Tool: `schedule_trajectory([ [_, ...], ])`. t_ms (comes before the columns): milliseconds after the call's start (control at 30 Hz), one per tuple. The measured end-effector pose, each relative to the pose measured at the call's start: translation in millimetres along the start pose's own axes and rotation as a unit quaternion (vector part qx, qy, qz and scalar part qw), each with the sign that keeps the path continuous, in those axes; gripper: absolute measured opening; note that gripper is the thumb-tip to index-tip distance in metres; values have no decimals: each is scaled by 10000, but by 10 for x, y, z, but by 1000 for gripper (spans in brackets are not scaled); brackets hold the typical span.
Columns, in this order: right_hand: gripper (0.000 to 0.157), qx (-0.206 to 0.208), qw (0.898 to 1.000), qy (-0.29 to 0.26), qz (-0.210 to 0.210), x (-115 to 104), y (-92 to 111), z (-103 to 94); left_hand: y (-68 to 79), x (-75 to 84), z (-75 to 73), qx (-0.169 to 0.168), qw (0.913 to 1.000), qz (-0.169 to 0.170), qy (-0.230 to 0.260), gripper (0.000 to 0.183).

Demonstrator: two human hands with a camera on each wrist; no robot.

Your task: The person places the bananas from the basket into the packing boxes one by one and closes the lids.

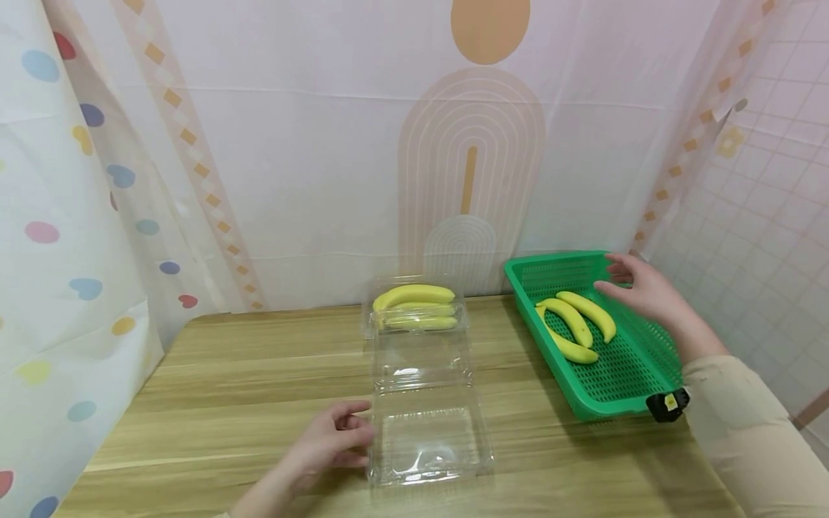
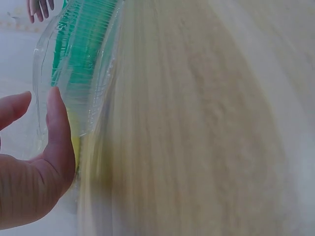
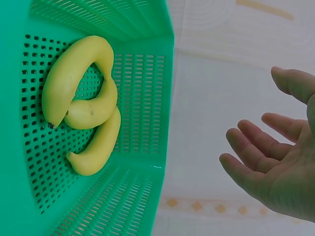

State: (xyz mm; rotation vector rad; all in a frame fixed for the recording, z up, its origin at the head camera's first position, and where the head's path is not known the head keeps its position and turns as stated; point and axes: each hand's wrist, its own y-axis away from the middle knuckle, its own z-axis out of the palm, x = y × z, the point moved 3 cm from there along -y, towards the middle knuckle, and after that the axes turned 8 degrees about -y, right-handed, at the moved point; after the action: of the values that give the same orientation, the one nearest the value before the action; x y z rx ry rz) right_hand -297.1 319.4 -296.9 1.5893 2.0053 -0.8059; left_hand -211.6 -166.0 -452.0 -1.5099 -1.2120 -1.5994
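Note:
A clear plastic clamshell box (image 1: 427, 446) lies unfolded on the table. Beside its left edge is my left hand (image 1: 333, 440), its fingers loosely bent and holding nothing; in the left wrist view the thumb (image 2: 60, 128) stands close to the clear plastic. Behind the unfolded box, several yellow bananas (image 1: 417, 293) lie in another clear plastic box (image 1: 367, 327). My right hand (image 1: 644, 288) hovers over the right side of a green plastic basket (image 1: 576, 399), fingers spread and nothing in them. Inside the basket lie 3 bananas (image 3: 69, 73), overlapping one another.
The wooden table (image 1: 272, 367) reaches back to a patterned curtain (image 1: 311, 180). Another curtain (image 1: 78, 288) with coloured dots hangs at the left. A small black object (image 1: 667, 404) is at the right wrist, overlapping the basket's front rim in the head view.

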Motion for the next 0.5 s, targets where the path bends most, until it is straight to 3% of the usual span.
schedule_trajectory([
  [500,72,-146,9998,45,148,64,-97,6,-11,30,38,140,9999,7,-63,69],
])
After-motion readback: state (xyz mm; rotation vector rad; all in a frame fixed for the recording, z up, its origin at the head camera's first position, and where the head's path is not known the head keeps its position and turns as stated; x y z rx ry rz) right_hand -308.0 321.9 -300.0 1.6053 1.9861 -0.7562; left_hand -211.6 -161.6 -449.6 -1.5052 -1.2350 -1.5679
